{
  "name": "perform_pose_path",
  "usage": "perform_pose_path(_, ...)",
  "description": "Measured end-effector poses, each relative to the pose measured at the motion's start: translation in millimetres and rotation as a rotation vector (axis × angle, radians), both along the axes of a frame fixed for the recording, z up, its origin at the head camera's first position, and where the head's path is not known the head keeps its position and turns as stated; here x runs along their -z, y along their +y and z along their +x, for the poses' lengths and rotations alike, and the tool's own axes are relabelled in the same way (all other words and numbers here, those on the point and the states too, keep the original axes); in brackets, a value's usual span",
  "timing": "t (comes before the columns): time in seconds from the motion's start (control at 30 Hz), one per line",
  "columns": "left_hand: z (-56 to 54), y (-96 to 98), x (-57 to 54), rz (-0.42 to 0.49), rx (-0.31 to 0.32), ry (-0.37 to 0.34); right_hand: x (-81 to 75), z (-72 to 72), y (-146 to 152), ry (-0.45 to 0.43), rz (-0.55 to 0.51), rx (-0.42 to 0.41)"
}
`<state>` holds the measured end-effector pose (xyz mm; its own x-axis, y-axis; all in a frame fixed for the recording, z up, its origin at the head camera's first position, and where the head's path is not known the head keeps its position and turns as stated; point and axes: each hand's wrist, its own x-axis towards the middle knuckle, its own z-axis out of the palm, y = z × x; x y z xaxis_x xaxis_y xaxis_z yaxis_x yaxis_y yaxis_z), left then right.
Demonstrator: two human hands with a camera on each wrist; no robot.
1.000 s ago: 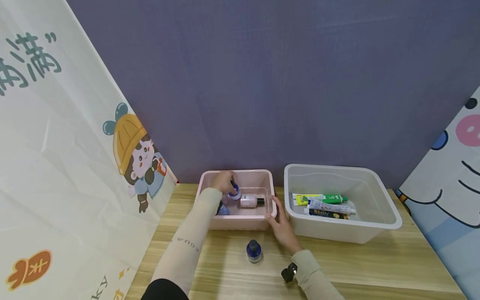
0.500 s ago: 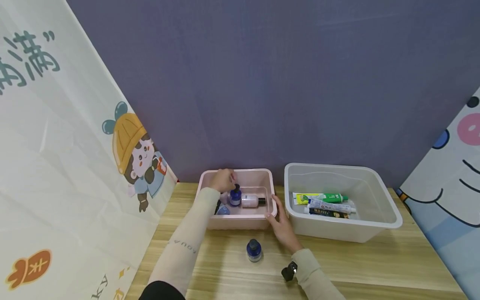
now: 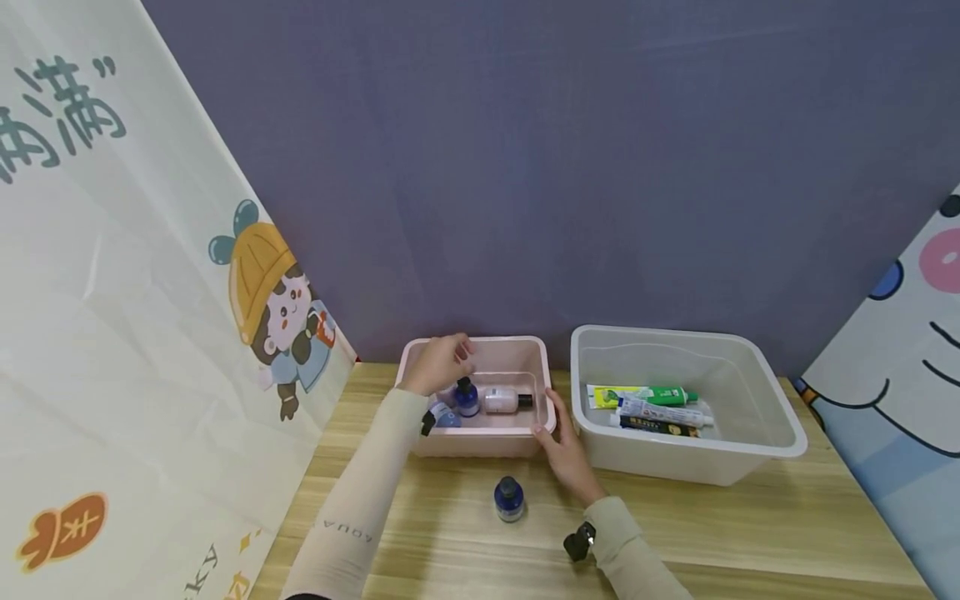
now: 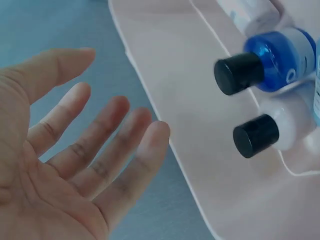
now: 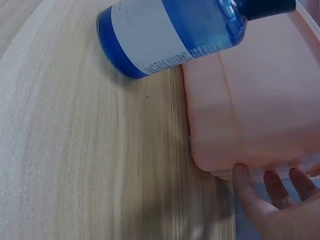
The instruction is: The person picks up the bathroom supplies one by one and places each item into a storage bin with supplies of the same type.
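Note:
In the head view, my left hand (image 3: pixel 438 364) is over the left side of a pink plastic bin (image 3: pixel 476 446), fingers loose and holding nothing. Just below it, a dark blue bottle (image 3: pixel 467 400) with a black cap stands in the bin. Beside that bottle lies a pale pink bottle (image 3: pixel 498 400) with a black cap. A lighter blue bottle (image 3: pixel 445 414) is partly hidden near the left wrist. My right hand (image 3: pixel 566 454) touches the bin's front right corner, thumb at the front, fingers along the side. Another dark blue bottle (image 3: pixel 509 502) stands on the table before the bin.
To the right of the pink bin stands a larger white bin (image 3: pixel 660 462). Several toothpaste tubes (image 3: pixel 656 412) lie inside it. Both bins sit near the back edge of the wooden table (image 3: pixel 757 533), against a grey-blue backdrop (image 3: pixel 487 183).
My left hand has let go of the dark blue bottle, which now stands in the pink bin. That hand has risen slightly away from the bottle. The right hand stays at the bin's corner.

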<state>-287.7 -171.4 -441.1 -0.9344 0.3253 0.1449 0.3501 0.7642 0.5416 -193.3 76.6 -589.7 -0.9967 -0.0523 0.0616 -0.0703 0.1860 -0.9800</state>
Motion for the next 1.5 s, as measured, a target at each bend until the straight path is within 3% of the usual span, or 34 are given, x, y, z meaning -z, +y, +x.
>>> perform_pose_path(0.23,30.5,0.0,4.9,0.096,0.003,0.119,0.1,0.8,1.7,-0.006,-0.013,-0.013)
perform_pose_path(0.37,50.1,-0.6,10.8,0.199,0.002,0.156,-0.3,1.2,1.4,-0.007,-0.013,-0.013)
perform_pose_path(0.6,81.6,-1.2,30.1,0.349,-0.025,0.269,-0.4,1.9,-0.4,-0.012,-0.005,-0.011)
perform_pose_path(0.77,104.3,0.4,45.2,0.492,-0.053,0.287,0.5,1.0,-0.6,-0.018,-0.021,-0.01)
perform_pose_path(0.93,123.4,4.3,61.9,0.549,-0.087,0.313,1.2,0.1,-0.5,-0.01,-0.021,-0.011)
perform_pose_path(1.13,137.5,7.2,85.0,0.571,-0.099,0.275,0.9,-0.5,-0.3,-0.005,-0.021,-0.005)
perform_pose_path(1.5,153.9,12.2,118.4,0.657,-0.094,0.074,0.8,-1.3,1.4,-0.001,-0.009,-0.015)
